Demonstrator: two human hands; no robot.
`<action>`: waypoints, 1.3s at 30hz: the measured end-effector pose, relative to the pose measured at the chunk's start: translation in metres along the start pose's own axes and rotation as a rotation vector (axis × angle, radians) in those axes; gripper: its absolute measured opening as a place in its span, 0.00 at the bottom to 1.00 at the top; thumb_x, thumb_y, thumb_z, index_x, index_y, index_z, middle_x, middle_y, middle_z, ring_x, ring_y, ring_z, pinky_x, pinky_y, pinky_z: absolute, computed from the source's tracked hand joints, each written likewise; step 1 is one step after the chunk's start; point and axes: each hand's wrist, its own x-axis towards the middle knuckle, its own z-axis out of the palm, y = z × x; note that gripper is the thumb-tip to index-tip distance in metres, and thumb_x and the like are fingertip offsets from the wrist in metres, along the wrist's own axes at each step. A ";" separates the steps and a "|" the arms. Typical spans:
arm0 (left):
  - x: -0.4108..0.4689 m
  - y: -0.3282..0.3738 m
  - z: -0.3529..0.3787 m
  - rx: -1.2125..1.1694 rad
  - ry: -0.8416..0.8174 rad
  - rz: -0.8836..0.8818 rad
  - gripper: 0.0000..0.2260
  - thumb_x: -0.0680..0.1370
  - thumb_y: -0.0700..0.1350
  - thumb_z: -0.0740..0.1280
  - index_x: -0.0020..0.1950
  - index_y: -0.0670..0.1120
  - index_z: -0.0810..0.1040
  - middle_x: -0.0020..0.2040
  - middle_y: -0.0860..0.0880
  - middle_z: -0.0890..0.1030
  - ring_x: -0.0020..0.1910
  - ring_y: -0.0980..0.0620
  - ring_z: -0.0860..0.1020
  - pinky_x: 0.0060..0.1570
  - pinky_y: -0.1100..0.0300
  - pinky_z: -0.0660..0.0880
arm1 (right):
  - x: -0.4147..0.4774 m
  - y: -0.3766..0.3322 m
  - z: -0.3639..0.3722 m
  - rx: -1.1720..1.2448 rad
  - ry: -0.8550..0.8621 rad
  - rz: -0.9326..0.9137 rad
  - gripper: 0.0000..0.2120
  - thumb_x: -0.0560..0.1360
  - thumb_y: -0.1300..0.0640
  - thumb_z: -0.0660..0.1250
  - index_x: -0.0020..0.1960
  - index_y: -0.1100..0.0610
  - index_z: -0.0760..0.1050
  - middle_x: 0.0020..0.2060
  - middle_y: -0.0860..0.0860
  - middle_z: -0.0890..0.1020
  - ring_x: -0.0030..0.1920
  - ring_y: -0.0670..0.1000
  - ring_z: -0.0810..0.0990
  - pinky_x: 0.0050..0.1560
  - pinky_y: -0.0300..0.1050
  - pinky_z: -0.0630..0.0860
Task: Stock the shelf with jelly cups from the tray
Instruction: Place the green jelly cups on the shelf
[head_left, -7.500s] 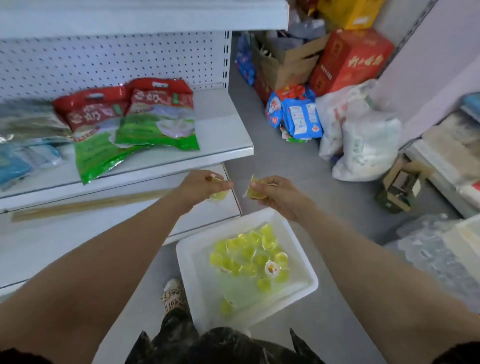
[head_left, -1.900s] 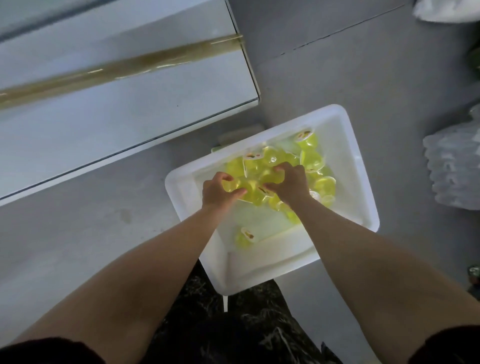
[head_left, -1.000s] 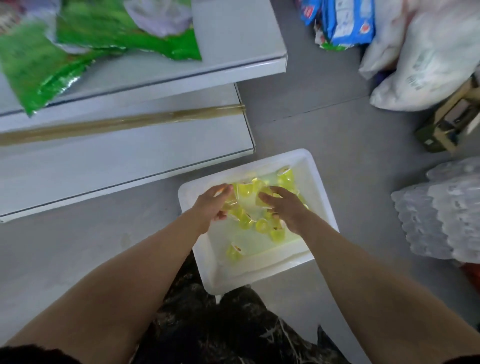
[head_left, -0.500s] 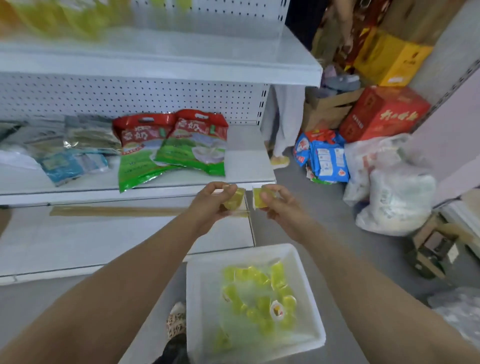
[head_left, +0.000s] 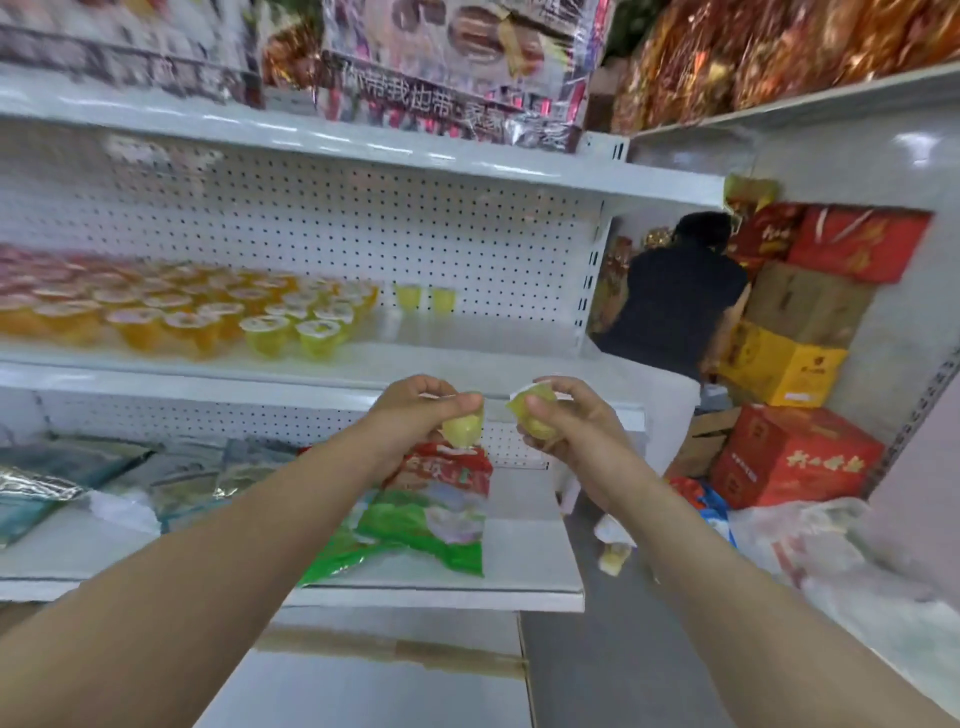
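White shelf (head_left: 467, 358) (jelly cups (head_left: 182, 312) in rows) beside stacked cartons (head_left: 810, 306).

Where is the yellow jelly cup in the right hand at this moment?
Head view, just right of centre: the jelly cup is gripped in the right hand, in front of the middle shelf, beside the left hand holding a second cup.

Left hand (head_left: 415, 410) pinches a small yellow-green plastic jelly cup (head_left: 462, 428). Right hand (head_left: 569, 423) grips another (head_left: 535, 413). Both hover before the white metal shelf (head_left: 467, 364).
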 end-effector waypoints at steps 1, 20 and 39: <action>0.006 0.011 -0.006 0.029 0.009 0.014 0.22 0.62 0.56 0.81 0.48 0.46 0.79 0.46 0.46 0.84 0.42 0.49 0.81 0.47 0.55 0.79 | 0.010 -0.009 0.004 -0.028 0.006 -0.014 0.21 0.67 0.54 0.77 0.57 0.59 0.76 0.47 0.56 0.84 0.46 0.56 0.83 0.50 0.50 0.81; 0.202 0.128 -0.104 1.014 0.014 0.043 0.18 0.71 0.47 0.74 0.58 0.42 0.76 0.55 0.44 0.80 0.48 0.49 0.81 0.44 0.57 0.77 | 0.244 -0.029 0.073 -0.577 0.090 -0.068 0.31 0.67 0.55 0.78 0.67 0.49 0.68 0.48 0.51 0.80 0.47 0.51 0.81 0.53 0.46 0.80; 0.348 0.085 -0.113 1.348 -0.136 0.079 0.31 0.70 0.52 0.78 0.67 0.40 0.72 0.62 0.43 0.77 0.59 0.44 0.77 0.54 0.55 0.75 | 0.371 0.042 0.083 -0.745 0.078 0.016 0.40 0.69 0.54 0.76 0.75 0.50 0.59 0.49 0.48 0.80 0.51 0.47 0.78 0.47 0.37 0.70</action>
